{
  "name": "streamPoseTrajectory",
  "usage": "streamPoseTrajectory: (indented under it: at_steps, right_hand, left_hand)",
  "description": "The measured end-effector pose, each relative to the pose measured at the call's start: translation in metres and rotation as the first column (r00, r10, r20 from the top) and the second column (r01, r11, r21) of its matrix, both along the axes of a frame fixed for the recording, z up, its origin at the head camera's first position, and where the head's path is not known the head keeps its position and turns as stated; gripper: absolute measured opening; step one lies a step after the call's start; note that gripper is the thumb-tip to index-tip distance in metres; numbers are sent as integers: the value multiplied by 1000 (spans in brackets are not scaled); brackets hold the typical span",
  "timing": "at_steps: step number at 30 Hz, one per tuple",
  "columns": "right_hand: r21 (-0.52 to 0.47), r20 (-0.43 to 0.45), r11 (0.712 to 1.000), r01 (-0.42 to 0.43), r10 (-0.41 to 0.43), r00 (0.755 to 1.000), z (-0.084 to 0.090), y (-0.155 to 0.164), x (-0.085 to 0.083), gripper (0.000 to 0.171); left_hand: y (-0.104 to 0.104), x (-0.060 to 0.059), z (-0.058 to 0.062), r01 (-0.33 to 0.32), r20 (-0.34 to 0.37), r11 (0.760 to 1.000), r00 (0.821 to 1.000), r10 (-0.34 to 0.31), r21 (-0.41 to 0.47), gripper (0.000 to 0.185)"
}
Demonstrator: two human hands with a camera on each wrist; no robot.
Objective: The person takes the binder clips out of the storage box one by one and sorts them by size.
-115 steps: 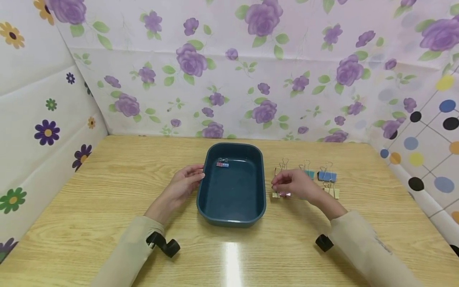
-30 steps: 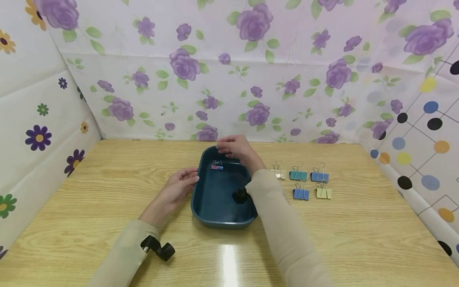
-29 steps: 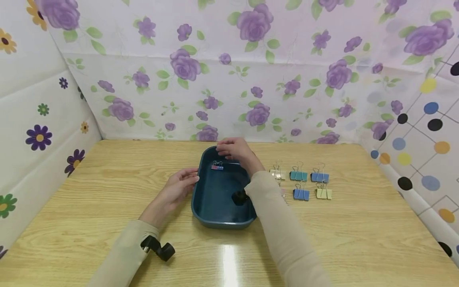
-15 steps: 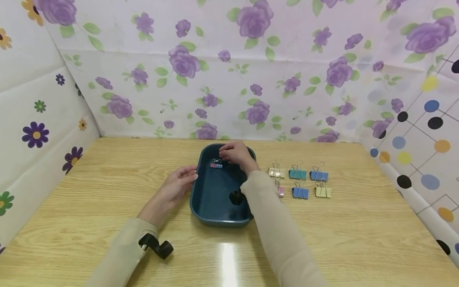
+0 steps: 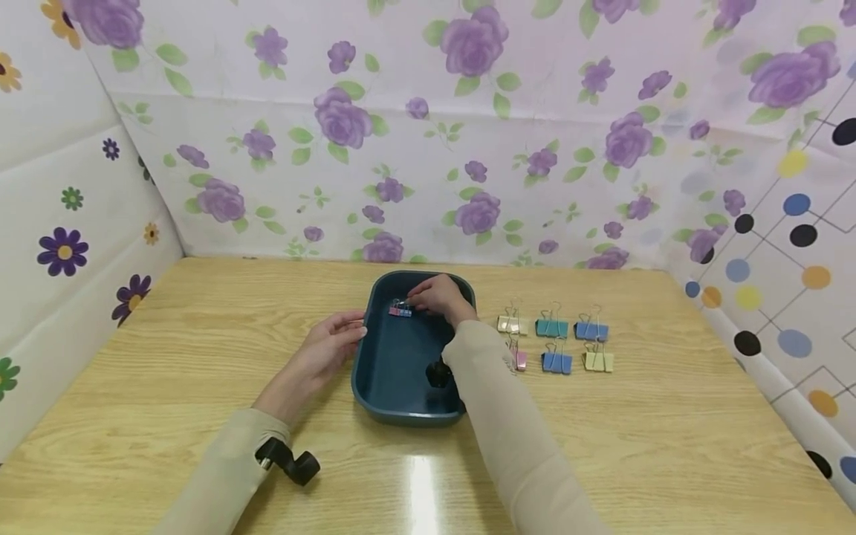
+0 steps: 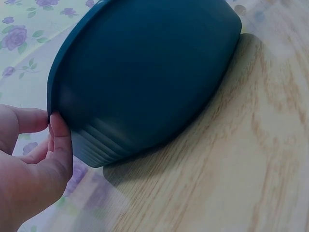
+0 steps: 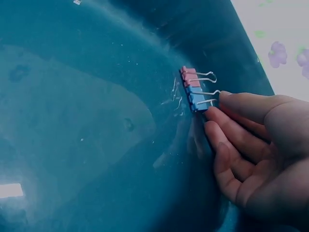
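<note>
While your left hand [image 5: 328,348] rests against the left wall of the dark teal tub [image 5: 394,386], the head view shows only that its fingers lie loosely along the rim. Your left wrist view adds what that view hides: a fingertip [image 6: 58,126] touches the tub's outer wall just under the rim, the fingers relaxed and curled round nothing.

Moving right, the tub stands on the wooden table [image 5: 669,431] between your two forearms. From above you see a small pink clip [image 5: 396,310] and a small blue clip [image 5: 406,312] side by side at the tub's far end, with your right hand [image 5: 438,299] over them. Your right wrist view shows far more: the two binder clips lie touching on the tub floor near its far wall, wire handles pointing toward your hand, and your fingers [image 7: 231,137] lie nearly straight and together, one tip touching the blue clip's end. Whether the thumb pinches a handle you cannot tell from either view. I see nothing else in the tub.

Further right, on the bare table and visible only from the head camera, lie six more clips in two rows: a cream clip [image 5: 511,325], a teal clip [image 5: 551,328] and a blue one [image 5: 591,331] behind; a pink one [image 5: 519,360], another blue [image 5: 556,362] and a yellow clip [image 5: 598,361] in front.
</note>
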State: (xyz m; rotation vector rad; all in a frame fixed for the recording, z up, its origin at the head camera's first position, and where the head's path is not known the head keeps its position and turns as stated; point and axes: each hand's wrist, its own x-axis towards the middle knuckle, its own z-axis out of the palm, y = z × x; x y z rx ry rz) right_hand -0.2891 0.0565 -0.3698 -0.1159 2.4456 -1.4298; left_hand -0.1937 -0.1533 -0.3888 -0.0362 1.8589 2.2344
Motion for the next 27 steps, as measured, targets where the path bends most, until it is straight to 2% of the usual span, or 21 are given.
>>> streamPoseTrajectory:
  at_steps: [12,19,27]
  right_hand:
    - [90,-66,995,-37,43,997,-3,-1,-2,19]
    - [101,-68,994,-51,58,996,-2,-3,-4,19]
    - [136,-119,989,-54,70,990,-3,-3,-6,17]
  left_hand:
    - [1,-2,-2,-3,1,1000,1000,3,-11,43]
    - [-1,-2,-2,-5,7,1000,1000,5,-13,43]
    - [-2,-2,-3,-2,0,1000,1000,2,-19,42]
